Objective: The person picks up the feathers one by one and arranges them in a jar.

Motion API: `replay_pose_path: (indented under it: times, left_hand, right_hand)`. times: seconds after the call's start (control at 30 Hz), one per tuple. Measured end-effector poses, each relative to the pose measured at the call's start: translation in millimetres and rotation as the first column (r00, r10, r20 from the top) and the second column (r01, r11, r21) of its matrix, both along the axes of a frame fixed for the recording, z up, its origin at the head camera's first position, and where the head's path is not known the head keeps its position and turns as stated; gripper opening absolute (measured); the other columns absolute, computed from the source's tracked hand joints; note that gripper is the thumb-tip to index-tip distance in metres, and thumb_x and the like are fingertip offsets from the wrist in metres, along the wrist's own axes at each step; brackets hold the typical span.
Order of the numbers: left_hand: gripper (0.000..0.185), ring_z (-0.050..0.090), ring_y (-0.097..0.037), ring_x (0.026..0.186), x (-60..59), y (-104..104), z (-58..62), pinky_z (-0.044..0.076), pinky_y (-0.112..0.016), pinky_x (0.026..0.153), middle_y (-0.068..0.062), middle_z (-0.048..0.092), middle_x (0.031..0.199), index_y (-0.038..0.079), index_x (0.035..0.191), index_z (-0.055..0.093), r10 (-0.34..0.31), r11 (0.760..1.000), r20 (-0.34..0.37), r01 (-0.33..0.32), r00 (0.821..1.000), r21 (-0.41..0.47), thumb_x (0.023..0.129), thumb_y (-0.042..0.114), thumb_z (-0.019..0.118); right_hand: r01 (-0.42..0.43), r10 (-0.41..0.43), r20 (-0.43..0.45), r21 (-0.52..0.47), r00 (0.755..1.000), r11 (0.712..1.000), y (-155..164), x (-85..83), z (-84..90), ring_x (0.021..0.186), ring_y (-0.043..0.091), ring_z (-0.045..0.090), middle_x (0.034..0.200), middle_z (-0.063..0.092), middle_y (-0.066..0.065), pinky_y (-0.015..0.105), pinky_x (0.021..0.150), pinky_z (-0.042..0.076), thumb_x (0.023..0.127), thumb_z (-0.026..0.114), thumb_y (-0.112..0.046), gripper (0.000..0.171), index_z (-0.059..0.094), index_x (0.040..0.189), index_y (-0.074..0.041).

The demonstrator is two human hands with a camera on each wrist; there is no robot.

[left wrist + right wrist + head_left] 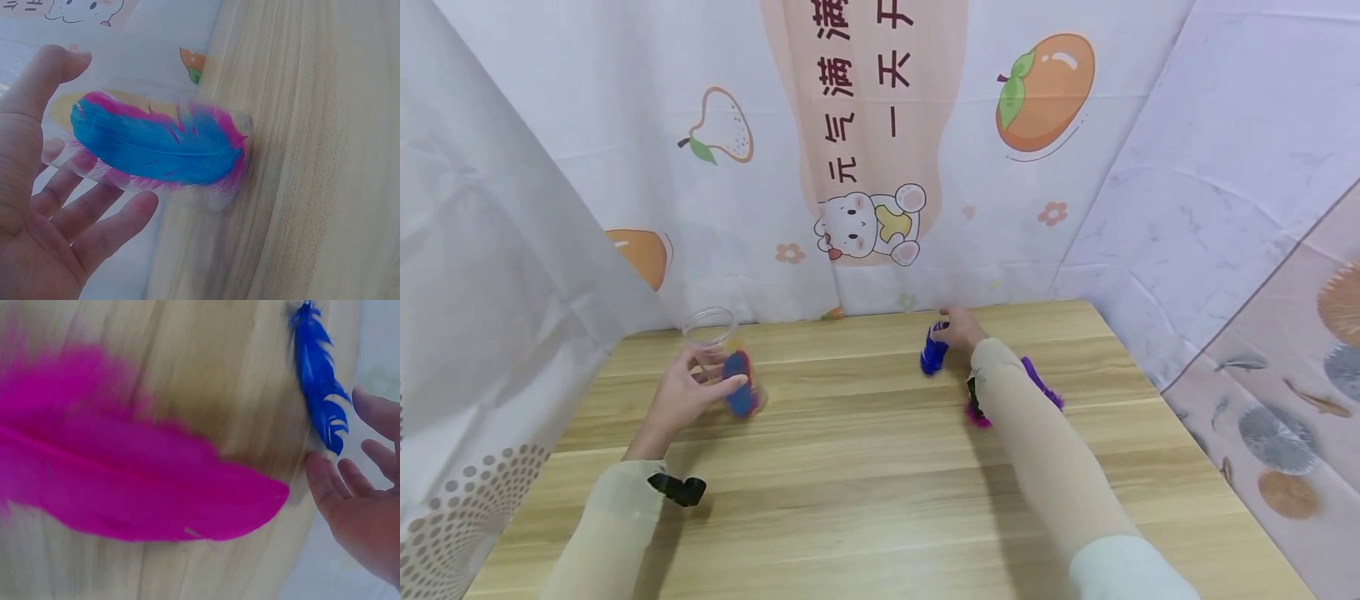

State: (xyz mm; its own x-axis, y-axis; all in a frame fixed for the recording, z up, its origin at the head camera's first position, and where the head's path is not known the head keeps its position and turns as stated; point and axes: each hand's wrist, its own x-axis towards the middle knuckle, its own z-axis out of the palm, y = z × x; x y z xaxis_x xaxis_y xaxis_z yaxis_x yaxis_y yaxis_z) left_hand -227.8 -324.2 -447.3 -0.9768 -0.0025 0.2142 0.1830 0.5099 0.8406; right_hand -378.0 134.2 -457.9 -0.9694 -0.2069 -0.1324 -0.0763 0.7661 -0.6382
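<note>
A wooden table (pixel 880 500) carried a clear cup (pixel 711 342) at its left, and a blue feather (pixel 933 354), pink feather (pixel 976 412) and purple feather (pixel 1041 383) at right.

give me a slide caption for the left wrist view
Left hand holding a clear plastic cup tilted over the wooden table, blue and pink feathers inside.

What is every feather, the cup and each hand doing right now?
Clear plastic cup: upright, left hand holds it.
Blue and pink feathers in cup: inside.
Dark blue feather: at the right hand fingertips.
Pink feather: flat on table.
Purple feather: on table, partly hidden.
</note>
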Motion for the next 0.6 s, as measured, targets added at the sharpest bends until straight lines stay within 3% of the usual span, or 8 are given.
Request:
replay_pose_path:
  times: [0.17, 0.5, 0.6]
  left_hand:
    - [0.064, 0.062, -0.031, 0.113, 0.2, -0.5, -0.9, 0.053, -0.014, 0.081, -0.021, 0.056, 0.133, -0.002, 0.133, 0.047, 0.001, 1.000, 0.010, -0.001, 1.000, 0.009, 0.089, 0.028, 0.082]
    - [0.066, 0.060, -0.041, 0.115, 0.5, 0.5, 0.2, 0.054, -0.016, 0.079, -0.021, 0.058, 0.131, -0.001, 0.136, 0.046, 0.007, 1.000, 0.033, -0.007, 0.999, 0.002, 0.089, 0.031, 0.081]
    - [0.067, 0.059, -0.042, 0.118, 1.9, 0.6, 1.5, 0.053, -0.015, 0.080, -0.021, 0.056, 0.133, -0.001, 0.136, 0.046, 0.006, 1.000, 0.043, -0.006, 0.999, 0.013, 0.089, 0.031, 0.081]
  right_hand:
    - [-0.004, 0.004, -0.005, -0.015, 1.000, 1.000, 6.1, 3.6, -7.0, 0.140, 0.045, 0.038, 0.152, 0.039, 0.030, 0.051, 0.118, 0.031, 0.097, 0.068, -0.011, 0.066, 0.035, 0.149, 0.012]
    - [0.047, -0.038, 0.063, -0.155, 0.997, 0.987, 18.0, -2.8, -19.2, 0.140, 0.043, 0.039, 0.152, 0.041, 0.029, 0.051, 0.116, 0.033, 0.099, 0.066, -0.013, 0.065, 0.034, 0.154, 0.004]
    - [-0.004, 0.005, 0.007, -0.084, 1.000, 0.996, 16.2, -3.6, -19.8, 0.137, 0.043, 0.043, 0.147, 0.046, 0.030, 0.051, 0.115, 0.035, 0.097, 0.070, -0.014, 0.063, 0.040, 0.150, 0.006]
